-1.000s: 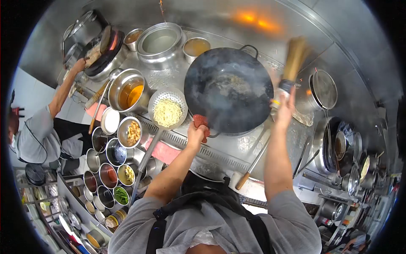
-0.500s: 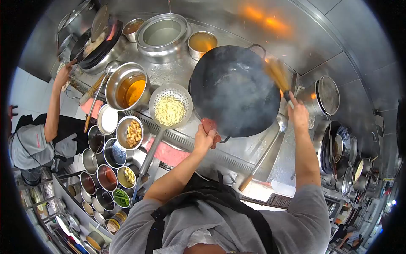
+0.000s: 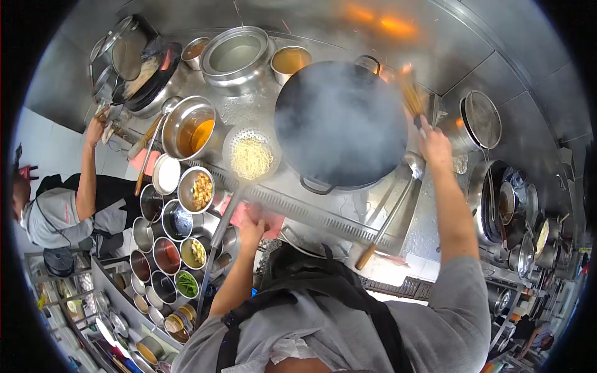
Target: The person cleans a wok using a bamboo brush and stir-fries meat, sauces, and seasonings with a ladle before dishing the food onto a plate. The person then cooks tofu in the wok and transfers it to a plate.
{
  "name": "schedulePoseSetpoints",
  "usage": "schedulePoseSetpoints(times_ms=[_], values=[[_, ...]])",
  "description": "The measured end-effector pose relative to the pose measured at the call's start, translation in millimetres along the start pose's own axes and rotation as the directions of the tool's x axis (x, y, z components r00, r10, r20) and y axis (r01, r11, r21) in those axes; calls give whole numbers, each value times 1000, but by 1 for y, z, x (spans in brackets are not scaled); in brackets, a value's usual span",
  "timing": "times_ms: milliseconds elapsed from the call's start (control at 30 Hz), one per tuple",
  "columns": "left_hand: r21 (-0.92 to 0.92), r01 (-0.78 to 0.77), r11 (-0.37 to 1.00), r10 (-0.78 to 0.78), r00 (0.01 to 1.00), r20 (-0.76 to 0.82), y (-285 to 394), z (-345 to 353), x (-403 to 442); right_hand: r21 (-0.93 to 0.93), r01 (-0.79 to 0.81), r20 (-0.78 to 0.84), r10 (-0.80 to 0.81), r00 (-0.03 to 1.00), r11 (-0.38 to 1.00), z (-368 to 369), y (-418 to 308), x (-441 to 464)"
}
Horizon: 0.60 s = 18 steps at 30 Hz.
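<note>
A large black wok (image 3: 342, 133) gives off steam that hides its inside; nothing holds its near handle. My right hand (image 3: 435, 148) is closed round the handle of a bamboo brush (image 3: 413, 93), whose bristles are at the wok's right rim. At the counter's front edge, my left hand (image 3: 252, 229) is over a pink cloth (image 3: 272, 225); motion blurs its fingers. Just beyond it, a perforated strainer (image 3: 275, 163) holds pale noodles (image 3: 251, 158). A metal bowl of browned pieces (image 3: 201, 191) stands to the left of the strainer.
A pot of orange oil (image 3: 198, 133) and a lidless steel pot (image 3: 235, 57) stand on the left. Several seasoning tins (image 3: 166, 255) are below. A ladle (image 3: 390, 219) lies right of the wok. A co-worker (image 3: 74, 205) works at the far left beside another wok.
My left hand has left the wok's near handle and moved left and down to the pink cloth. The brush remains in my right hand at the wok's right rim. Steam has thickened.
</note>
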<state>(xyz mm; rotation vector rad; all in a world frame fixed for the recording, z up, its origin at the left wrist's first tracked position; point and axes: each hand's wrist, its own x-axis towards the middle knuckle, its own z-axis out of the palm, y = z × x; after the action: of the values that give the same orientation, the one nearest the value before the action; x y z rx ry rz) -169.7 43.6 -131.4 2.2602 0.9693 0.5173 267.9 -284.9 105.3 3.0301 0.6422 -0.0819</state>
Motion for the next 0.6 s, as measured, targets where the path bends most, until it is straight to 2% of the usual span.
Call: schedulePoseSetpoints(times_ms=[67, 133, 167, 200, 267, 300, 367, 400, 433, 467, 500, 533, 567, 600], values=[[165, 219, 962, -251, 946, 206, 27, -14, 5, 220, -68, -262, 126, 957, 973, 26, -30, 8], [108, 269, 957, -287, 930, 229, 41, -22, 12, 417, -145, -34, 175, 984, 897, 51, -72, 3], [60, 327, 943, -331, 905, 266, 42, -27, 7, 381, -143, 44, 137, 990, 913, 73, -89, 2], [65, 329, 942, -334, 907, 256, 34, -29, 4, 426, -117, 202, 32, 979, 897, 74, -108, -9], [301, 115, 947, -184, 960, 213, -1, -16, 0, 533, 85, 149, -192, 970, 842, 97, -131, -34], [356, -28, 934, -16, 993, 119, -23, -5, 0, 534, 88, 152, -197, 969, 841, 87, -122, -39], [308, 34, 951, -75, 990, 121, -10, -13, 3, 573, 107, 357, -364, 860, 813, 54, -82, -40], [256, 93, 962, -130, 983, 129, -5, -17, -2, 525, 244, 161, -376, 912, 815, 72, -35, -19], [221, 160, 962, -190, 974, 124, -9, -16, -7, 321, 175, 136, -229, 964, 931, 41, -4, -12], [216, 167, 962, -195, 974, 116, -4, -16, -16, 99, 40, 62, -46, 997, 994, 6, 17, -7], [175, 203, 964, -218, 973, 74, 3, -21, -26, 125, -65, -44, 71, 997, 990, 31, 59, 21], [134, 237, 962, -243, 969, 34, 9, -29, -38, 168, -81, -185, 112, 976, 982, 16, 65, 9], [47, 285, 957, -288, 955, 71, 17, -38, -49, 253, 9, -322, 76, 944, 968, 14, 77, -6], [36, 286, 957, -288, 956, 53, 5, -35, -62, 383, -18, -343, 161, 926, 923, 23, 87, -24]])
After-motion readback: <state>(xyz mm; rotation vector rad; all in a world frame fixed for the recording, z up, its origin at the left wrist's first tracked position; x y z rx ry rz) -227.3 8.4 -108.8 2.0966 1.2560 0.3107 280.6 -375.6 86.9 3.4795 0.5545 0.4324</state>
